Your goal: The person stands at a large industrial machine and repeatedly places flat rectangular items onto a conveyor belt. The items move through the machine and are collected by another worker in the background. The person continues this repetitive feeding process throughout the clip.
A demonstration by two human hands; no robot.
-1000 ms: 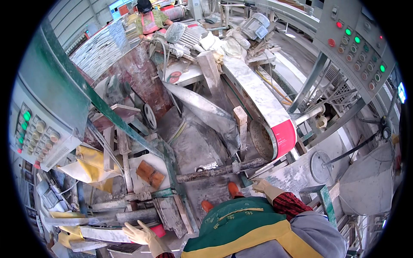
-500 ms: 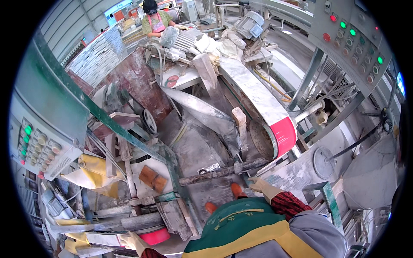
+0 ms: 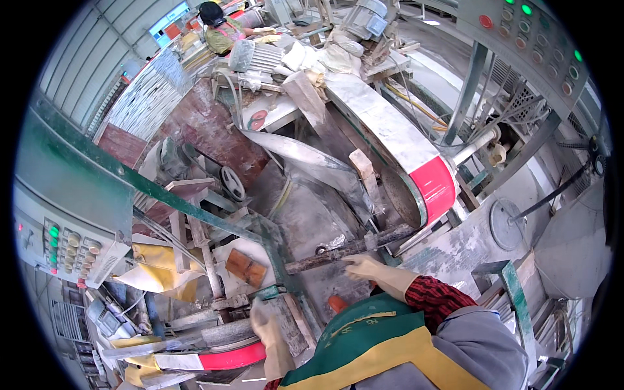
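Stretches the right hand [image 3: 367, 268], gloved in cream, along the near side of a grey, stained, round metal bar [image 3: 351, 250], just beside the middle of this bar, with loosely spread fingers pointing left and nothing visible in the grasp. Cannot tell from here any contact between fingertips and metal. Places the left hand [image 3: 266, 327], gloved in the same cream, well apart from the right one, near the left end of the bar but closer to the body, with fingers pointing away and blurred. Cannot tell for that blur any grip, nor any touch on the grey, weathered, box-shaped block [image 3: 294, 328] just to the right. Shows the long, narrow band with a white stretch and a bright red curved end [image 3: 227, 357] on the near left of the bar, with the red end just beside the left hand and well apart from the right one. Shows beyond the right end of the bar a broad white band with a red rounded end [image 3: 396, 133], and straight beyond the bar a pale, squared wooden post [image 3: 364, 172]. Shows to the left of the bar an orange-brown rectangular block [image 3: 246, 268], farther off on that side a grey-green metal control box [image 3: 71, 214] with lit green buttons, and on the near side of the bar an orange shoe [image 3: 337, 303].
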